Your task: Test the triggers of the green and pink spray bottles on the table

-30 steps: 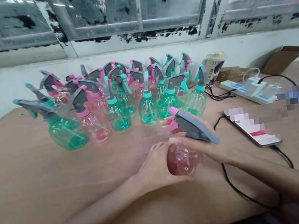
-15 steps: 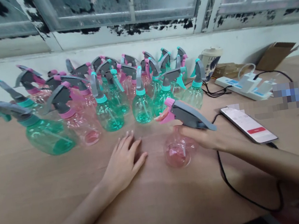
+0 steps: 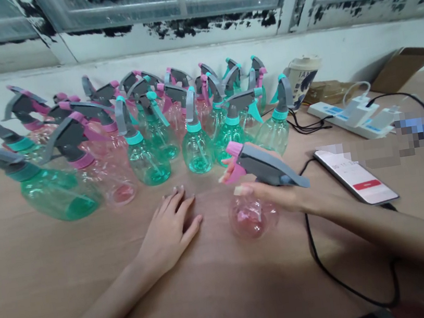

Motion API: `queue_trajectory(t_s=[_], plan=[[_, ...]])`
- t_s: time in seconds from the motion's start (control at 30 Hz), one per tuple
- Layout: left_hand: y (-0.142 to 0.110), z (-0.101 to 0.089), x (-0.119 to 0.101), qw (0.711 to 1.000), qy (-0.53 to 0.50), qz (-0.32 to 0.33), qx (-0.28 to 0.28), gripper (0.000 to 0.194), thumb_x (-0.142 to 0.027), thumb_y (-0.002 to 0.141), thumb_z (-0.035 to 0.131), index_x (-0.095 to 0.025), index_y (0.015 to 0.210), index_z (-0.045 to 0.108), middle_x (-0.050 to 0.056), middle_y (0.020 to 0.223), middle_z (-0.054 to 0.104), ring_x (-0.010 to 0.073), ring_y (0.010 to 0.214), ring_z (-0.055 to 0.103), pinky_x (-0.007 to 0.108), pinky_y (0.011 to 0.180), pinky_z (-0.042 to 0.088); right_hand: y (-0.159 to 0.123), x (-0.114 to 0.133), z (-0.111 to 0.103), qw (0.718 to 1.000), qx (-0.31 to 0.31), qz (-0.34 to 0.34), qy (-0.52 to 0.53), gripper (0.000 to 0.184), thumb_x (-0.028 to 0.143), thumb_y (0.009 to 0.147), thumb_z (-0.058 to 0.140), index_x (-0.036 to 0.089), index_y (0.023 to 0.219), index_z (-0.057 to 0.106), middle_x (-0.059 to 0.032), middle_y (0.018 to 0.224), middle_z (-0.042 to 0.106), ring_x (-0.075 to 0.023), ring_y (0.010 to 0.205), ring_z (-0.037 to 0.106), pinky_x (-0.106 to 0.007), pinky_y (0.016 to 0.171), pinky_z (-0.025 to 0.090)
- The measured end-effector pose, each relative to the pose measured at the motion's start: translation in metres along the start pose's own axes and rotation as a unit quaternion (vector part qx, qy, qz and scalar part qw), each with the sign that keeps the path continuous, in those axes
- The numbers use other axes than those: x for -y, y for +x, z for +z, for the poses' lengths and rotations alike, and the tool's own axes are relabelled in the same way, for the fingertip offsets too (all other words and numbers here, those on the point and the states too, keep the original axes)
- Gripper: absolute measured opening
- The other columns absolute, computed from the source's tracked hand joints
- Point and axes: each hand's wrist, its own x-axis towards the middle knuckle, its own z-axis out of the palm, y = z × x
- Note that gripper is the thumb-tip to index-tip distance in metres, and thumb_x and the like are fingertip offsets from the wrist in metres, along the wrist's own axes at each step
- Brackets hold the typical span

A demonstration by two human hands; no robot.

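Note:
My right hand (image 3: 280, 194) is wrapped round the neck of a pink spray bottle (image 3: 252, 219), with fingertips at its pink trigger and the thumb in front of the neck. The bottle's grey and pink head points up to the left. Flat on the table, fingers spread, rests my left hand (image 3: 168, 228), holding nothing. Just beyond it stand a green spray bottle (image 3: 149, 162), another green spray bottle (image 3: 198, 153) and a pink spray bottle (image 3: 114, 180). A large green spray bottle (image 3: 57, 196) is farther left.
More pink and green spray bottles crowd toward the wall. To the right lie a phone (image 3: 356, 175), a white power strip (image 3: 348, 118) with chargers, and a black cable (image 3: 316, 255). A paper cup (image 3: 303, 77) and an opened cardboard box (image 3: 400, 72) stand at the back on the table (image 3: 216, 300).
The view has shifted slightly, so the bottles at left sit farther left. The right thumb now shows more plainly in front of the bottle's neck. My left hand stays flat on the table.

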Motion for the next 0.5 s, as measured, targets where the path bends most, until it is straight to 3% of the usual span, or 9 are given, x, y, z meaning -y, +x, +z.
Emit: queue_trajectory(t_s=[0.13,0.27,0.4,0.5], plan=[[0.0003,-0.0002,-0.0001,1.000,0.003,0.002,-0.002,0.050,-0.049,0.096,0.037,-0.014,0.129,0.053,0.018,0.145,0.045,0.0329,0.135,0.040,0.054,0.109,0.034,-0.0028,-0.0036,-0.0015,1.000,0.005,-0.001,0.013,0.027,0.050,0.083,0.063,0.025,0.076,0.056,0.0028,0.068,0.058,-0.0135,0.059,0.055,-0.028,0.056,0.046],[-0.0003,-0.0011,-0.0003,1.000,0.003,0.000,0.001,0.049,-0.048,0.096,0.039,-0.014,0.130,0.052,0.018,0.146,0.044,0.0325,0.135,0.039,0.053,0.111,0.032,-0.0061,-0.0006,-0.0016,0.999,0.047,0.006,0.022,0.022,0.046,0.084,0.062,0.025,0.080,0.057,0.0035,0.067,0.057,-0.0135,0.057,0.055,-0.028,0.056,0.046],[-0.0006,-0.0021,-0.0012,1.000,0.003,-0.001,0.008,0.049,-0.047,0.097,0.038,-0.013,0.130,0.052,0.018,0.146,0.043,0.0332,0.135,0.039,0.054,0.110,0.033,-0.0049,0.0017,0.0012,0.999,0.038,-0.013,0.033,0.014,0.035,0.083,0.066,0.025,0.091,0.060,0.0008,0.090,0.066,-0.0158,0.077,0.064,-0.030,0.071,0.052],[-0.0004,-0.0023,-0.0012,1.000,0.002,0.001,0.007,0.050,-0.047,0.097,0.039,-0.012,0.129,0.053,0.019,0.146,0.043,0.0340,0.135,0.040,0.055,0.109,0.034,-0.0033,-0.0004,0.0043,0.997,0.017,-0.055,0.058,0.025,0.027,0.079,0.072,0.025,0.101,0.059,-0.0011,0.108,0.066,-0.0183,0.096,0.065,-0.032,0.085,0.052]])
